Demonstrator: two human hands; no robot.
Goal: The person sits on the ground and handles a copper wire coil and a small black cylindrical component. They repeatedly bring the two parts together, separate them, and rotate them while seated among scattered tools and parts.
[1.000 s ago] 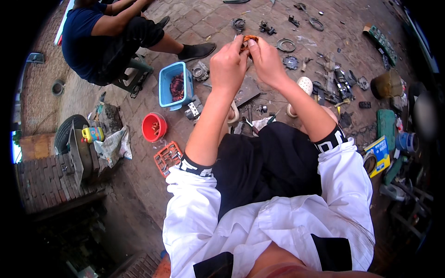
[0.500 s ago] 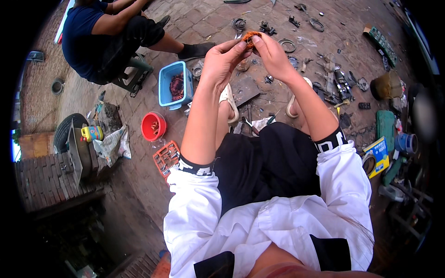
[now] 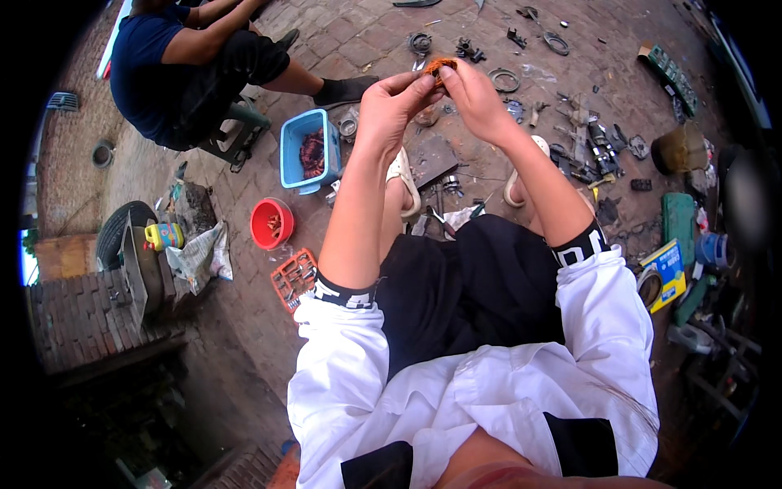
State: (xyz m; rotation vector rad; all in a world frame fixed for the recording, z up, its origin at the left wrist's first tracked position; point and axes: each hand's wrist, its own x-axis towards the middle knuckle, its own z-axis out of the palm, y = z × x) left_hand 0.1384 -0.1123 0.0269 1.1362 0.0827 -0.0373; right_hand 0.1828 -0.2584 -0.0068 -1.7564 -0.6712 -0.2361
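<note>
A bundle of orange-copper wire, looking like a wound coil (image 3: 441, 67), is held up in front of me over the paved ground. My left hand (image 3: 393, 104) pinches it from the left, thumb and fingers closed on its edge. From the other side my right hand (image 3: 477, 99) grips it, thumb on top. The fingers cover much of the coil, so its full shape is hidden. Left of my left forearm stands a light-blue basin (image 3: 287, 155) holding dark reddish coils. Below that is a red bucket (image 3: 259, 218) with small copper-coloured pieces inside.
An orange tool case (image 3: 292, 279) lies beside my left elbow. Metal parts (image 3: 601, 147) are strewn over the bricks at right, near a bucket (image 3: 680, 149). A person in dark clothes (image 3: 147, 77) sits on a stool at upper left. A dark plate (image 3: 432, 160) lies between my feet.
Both hands stay on the coil, which has turned slightly and sits a little lower between the fingers. The whole view has shifted very slightly.
</note>
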